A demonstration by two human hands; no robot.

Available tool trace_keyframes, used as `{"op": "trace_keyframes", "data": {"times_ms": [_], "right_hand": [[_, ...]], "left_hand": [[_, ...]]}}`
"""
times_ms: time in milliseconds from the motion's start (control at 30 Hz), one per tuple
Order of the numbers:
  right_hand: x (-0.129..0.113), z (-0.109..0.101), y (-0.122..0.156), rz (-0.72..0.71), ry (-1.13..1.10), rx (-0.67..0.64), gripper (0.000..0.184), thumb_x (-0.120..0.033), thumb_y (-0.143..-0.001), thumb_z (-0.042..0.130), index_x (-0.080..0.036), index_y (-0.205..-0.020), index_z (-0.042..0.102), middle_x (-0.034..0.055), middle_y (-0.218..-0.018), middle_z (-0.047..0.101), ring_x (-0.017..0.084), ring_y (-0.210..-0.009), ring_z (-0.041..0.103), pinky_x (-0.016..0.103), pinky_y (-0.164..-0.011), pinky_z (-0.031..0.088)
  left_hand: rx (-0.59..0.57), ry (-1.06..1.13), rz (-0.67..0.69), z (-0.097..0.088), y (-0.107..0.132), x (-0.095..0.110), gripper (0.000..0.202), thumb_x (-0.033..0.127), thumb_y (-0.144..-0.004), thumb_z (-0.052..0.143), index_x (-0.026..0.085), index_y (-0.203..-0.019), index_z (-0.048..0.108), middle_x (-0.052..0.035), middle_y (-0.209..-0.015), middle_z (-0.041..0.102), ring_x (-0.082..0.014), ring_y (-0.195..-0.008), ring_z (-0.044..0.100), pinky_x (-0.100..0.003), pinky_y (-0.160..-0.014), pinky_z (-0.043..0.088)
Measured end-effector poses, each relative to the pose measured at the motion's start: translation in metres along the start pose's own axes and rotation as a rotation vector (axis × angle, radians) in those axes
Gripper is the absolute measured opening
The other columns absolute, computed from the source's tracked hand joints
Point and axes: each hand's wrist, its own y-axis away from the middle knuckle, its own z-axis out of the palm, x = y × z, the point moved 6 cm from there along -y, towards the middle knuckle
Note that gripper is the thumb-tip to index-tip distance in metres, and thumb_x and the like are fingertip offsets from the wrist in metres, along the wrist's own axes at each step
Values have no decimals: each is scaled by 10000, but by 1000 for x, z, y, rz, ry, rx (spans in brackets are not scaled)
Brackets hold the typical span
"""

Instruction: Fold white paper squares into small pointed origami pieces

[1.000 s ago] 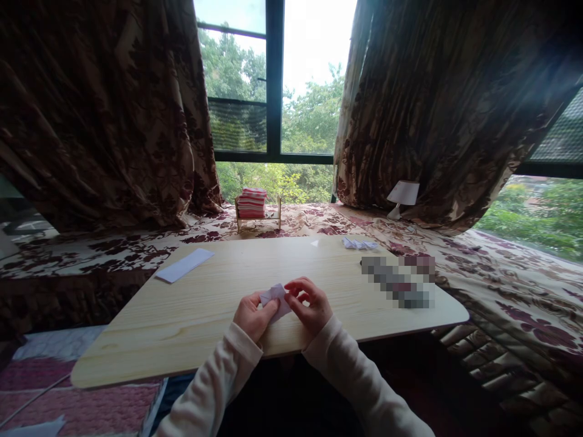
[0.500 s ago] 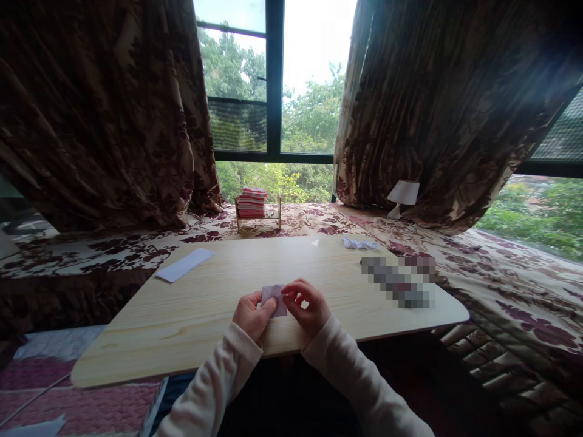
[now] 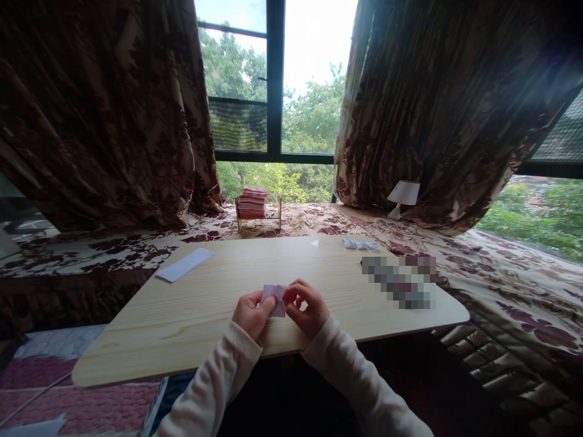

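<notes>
A small folded piece of white paper (image 3: 279, 307) is held up over the near part of the wooden table (image 3: 218, 303). My left hand (image 3: 253, 312) pinches its left side, with the thumb lying across the front. At the paper's upper right edge, my right hand (image 3: 308, 306) has its thumb and index finger curled into a ring, fingertips at the paper. Creases and a small notch show along the top of the paper. On the far left of the table lies a flat white paper strip (image 3: 185, 265).
Several small folded paper pieces (image 3: 359, 243) lie at the table's far right edge, near a small white paper triangle (image 3: 315, 243). A pixelated dark object (image 3: 396, 282) is on the right. Beyond stand a small rack (image 3: 259, 220) with folded striped cloths and a lamp (image 3: 404, 194).
The paper has turned slightly between my fingers, and my right fingertips have shifted a little along its edge. Everything else stays in place.
</notes>
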Motion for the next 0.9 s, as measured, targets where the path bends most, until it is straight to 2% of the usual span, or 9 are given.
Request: {"op": "trace_keyframes", "data": {"times_ms": [533, 767, 900], "right_hand": [[1, 2, 0, -6, -7, -8, 141, -71, -645, 497, -175, -691, 581, 3, -715, 515, 99, -600, 501, 193, -457, 379], [-1, 4, 0, 31, 21, -31, 162, -71, -645, 480, -174, -689, 598, 12, -737, 529, 107, -622, 513, 198, -472, 388], [1, 1, -1, 92, 8, -20, 121, -108, -684, 483, -166, -661, 586, 18, -733, 529, 112, -630, 507, 197, -471, 391]], "left_hand": [[-20, 17, 18, 0, -1, 2, 311, 361, -724, 556, 90, -802, 689, -26, -622, 619, -126, -579, 509, -219, -552, 383], [60, -2, -21, -5, 1, 0, 274, 333, -702, 569, 94, -772, 683, -3, -565, 585, -115, -529, 488, -213, -516, 371], [124, -54, 11, -8, 2, 2, 254, 331, -686, 580, 108, -757, 679, -18, -628, 609, -141, -591, 531, -224, -548, 405]]}}
